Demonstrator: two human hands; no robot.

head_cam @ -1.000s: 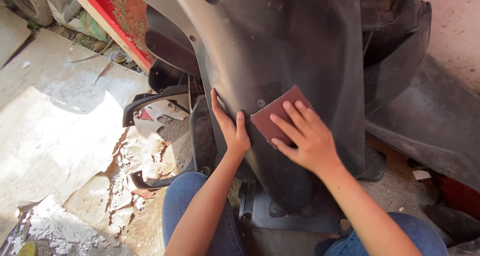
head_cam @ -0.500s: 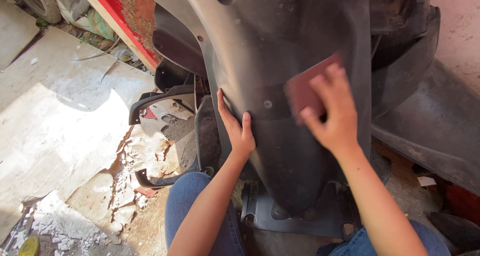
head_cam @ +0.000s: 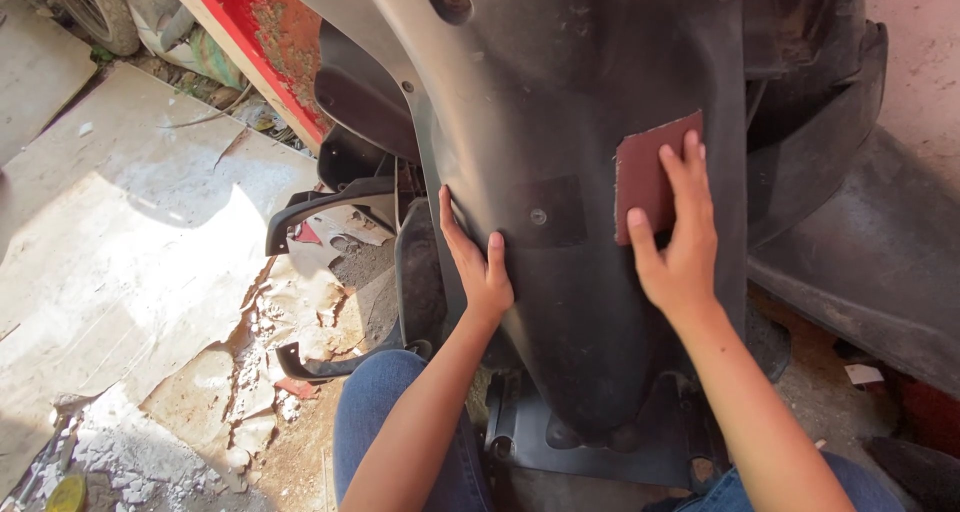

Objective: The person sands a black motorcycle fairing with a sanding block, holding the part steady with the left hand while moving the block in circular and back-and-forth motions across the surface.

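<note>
A large dark grey plastic body panel (head_cam: pixel 570 122) stands upright between my knees. My right hand (head_cam: pixel 678 240) presses a reddish-brown sheet of sandpaper (head_cam: pixel 645 172) flat against the panel's right side, fingers spread over the sheet. My left hand (head_cam: pixel 478 262) lies flat on the panel's left edge, steadying it, with nothing in it.
Smaller black plastic parts (head_cam: pixel 340 202) lie on the ground left of the panel. Flattened, torn cardboard (head_cam: pixel 130 252) covers the floor at left. A red painted beam (head_cam: pixel 260 32) runs along the upper left. More dark panels (head_cam: pixel 860 242) lean at right.
My right hand has slid the sandpaper up and to the right across the panel. My left hand has stayed on the panel's left edge.
</note>
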